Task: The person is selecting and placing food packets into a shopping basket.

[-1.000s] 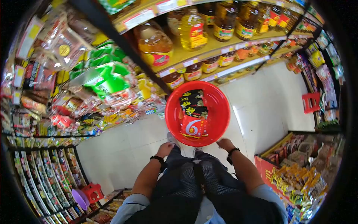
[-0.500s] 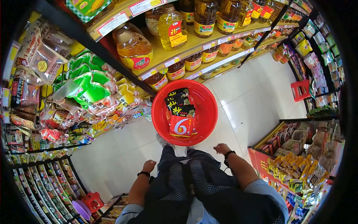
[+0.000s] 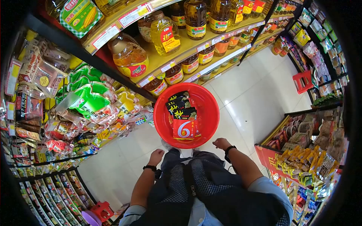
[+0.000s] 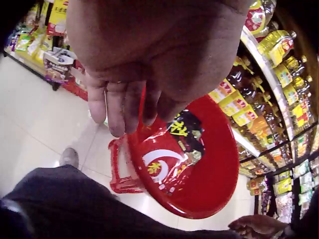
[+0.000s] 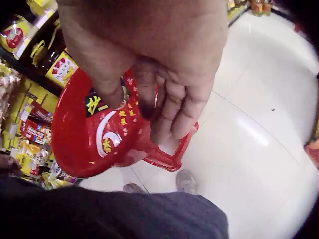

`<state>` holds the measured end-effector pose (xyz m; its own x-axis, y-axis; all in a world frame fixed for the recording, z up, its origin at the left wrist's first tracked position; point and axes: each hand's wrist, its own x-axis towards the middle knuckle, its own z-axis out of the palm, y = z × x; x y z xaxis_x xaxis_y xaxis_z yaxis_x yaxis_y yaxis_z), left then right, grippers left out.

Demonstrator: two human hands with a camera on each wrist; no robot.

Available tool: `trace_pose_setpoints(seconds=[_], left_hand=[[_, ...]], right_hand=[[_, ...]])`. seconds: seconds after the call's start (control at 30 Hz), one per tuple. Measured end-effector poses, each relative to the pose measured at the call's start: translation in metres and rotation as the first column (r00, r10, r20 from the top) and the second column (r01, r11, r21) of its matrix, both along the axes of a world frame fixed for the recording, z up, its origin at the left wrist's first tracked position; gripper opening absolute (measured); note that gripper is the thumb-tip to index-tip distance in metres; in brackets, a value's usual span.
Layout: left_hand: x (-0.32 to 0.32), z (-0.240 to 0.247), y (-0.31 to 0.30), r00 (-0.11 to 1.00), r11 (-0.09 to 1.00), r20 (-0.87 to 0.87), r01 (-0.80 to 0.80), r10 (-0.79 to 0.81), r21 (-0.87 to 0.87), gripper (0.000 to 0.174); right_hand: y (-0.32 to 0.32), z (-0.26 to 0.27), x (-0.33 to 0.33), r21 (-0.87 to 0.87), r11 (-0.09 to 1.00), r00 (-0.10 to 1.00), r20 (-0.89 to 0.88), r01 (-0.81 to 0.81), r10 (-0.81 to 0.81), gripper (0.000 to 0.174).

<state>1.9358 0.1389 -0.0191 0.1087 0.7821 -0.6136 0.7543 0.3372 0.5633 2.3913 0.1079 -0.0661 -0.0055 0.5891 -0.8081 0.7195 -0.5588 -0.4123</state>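
Observation:
A round red plastic basin (image 3: 160, 128) stands in front of the person. Inside lie several overlapping black packets with yellow characters (image 3: 181, 101) and a red packet with a white swirl (image 3: 184, 129). In both wrist views, a red stool (image 4: 118, 172) shows under the basin. Near the basin's lower left side hangs the left hand (image 3: 156, 156), its fingers loose and holding nothing. The right hand (image 3: 222, 144) hangs at the lower right of the basin, fingers loosely curled around nothing. Each wrist wears a black band.
Shelves of bottled oil (image 3: 166, 35) rise right behind the basin. Hanging bagged foods (image 3: 90, 98) line the left side. A bin of packaged goods (image 3: 309, 158) stands at the right. Red stools (image 3: 302, 82) stand farther off on the tiled floor (image 3: 245, 109).
The view has shifted, so the basin and shelves appear farther left. The left hand dropped away from the basin, then rose slightly. The packets keep their arrangement in the basin.

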Motion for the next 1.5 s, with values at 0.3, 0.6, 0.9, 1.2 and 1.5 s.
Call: trace_pose_setpoints(seconds=[0.3, 0.6, 0.9, 1.2, 1.5], left_hand=[[0.019, -0.007, 0.032, 0.949, 0.954, 0.262, -0.097, 0.174, -0.283, 0.029], [0.035, -0.113, 0.133, 0.937, 0.95, 0.285, -0.116, 0.201, -0.289, 0.029], [0.082, -0.243, 0.228, 0.903, 0.924, 0.221, -0.33, 0.369, -0.191, 0.051], [0.138, -0.183, 0.223, 0.716, 0.816, 0.393, -0.525, 0.576, -0.24, 0.025], [0.19, -0.203, 0.253, 0.739, 0.904, 0.524, -0.305, 0.423, -0.301, 0.025]], right_hand=[[0.027, 0.012, -0.039, 0.155, 0.981, 0.971, -0.223, 0.117, -0.081, 0.034], [-0.071, 0.035, -0.035, -0.14, 0.912, 0.92, -0.011, 0.386, -0.391, 0.032], [-0.183, 0.026, -0.083, -0.401, 0.595, 0.641, -0.024, 0.697, -0.767, 0.027], [-0.15, 0.017, -0.098, -0.371, 0.657, 0.674, -0.102, 0.657, -0.732, 0.035], [-0.139, -0.006, -0.07, -0.354, 0.604, 0.603, -0.127, 0.715, -0.788, 0.029]])
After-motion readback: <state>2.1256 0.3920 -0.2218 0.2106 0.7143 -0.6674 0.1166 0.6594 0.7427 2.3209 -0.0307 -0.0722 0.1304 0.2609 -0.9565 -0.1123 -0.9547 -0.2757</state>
